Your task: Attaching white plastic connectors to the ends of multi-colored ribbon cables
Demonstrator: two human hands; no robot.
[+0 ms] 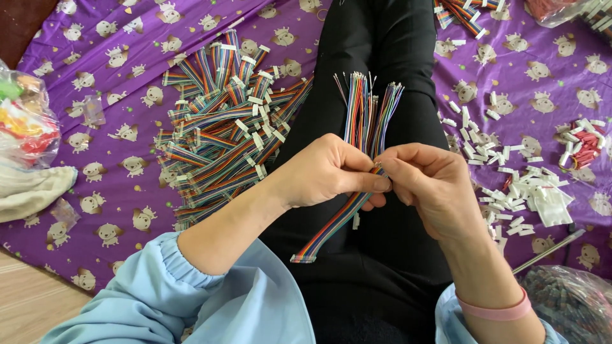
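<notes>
Clear bags, far left: one stuffed plastic bag (25, 121) with red, yellow and green contents at the left edge; two small empty-looking clear pouches (94, 109) lie flat on the cloth near it
Cloth: one purple sheet (127, 159) printed with small cartoon animals, spread under everything
Heap, left of the legs: one big pile of rainbow ribbon cables (223, 121), too many to count, most tipped with a white plug
Left hand: left hand (328, 171) closed around a bunch of rainbow wires (366, 111), thumb pressed on top; pale blue sleeve behind it
Bunch: one bundle, bare tips fanned upward over the black trousers (382, 38), its tail hanging down below the hands to a flat end
Right hand: right hand (427, 181) pinching the bunch just beside the left thumb, fingertips touching it; one pink band (497, 312) on the wrist
White housings: loose white connector shells (516, 185) scattered to the right, too many to count
Packages, right: one clear bag of dark parts (570, 299) at the bottom corner; another clear bag (574, 13) at the top corner, contents unclear
</notes>
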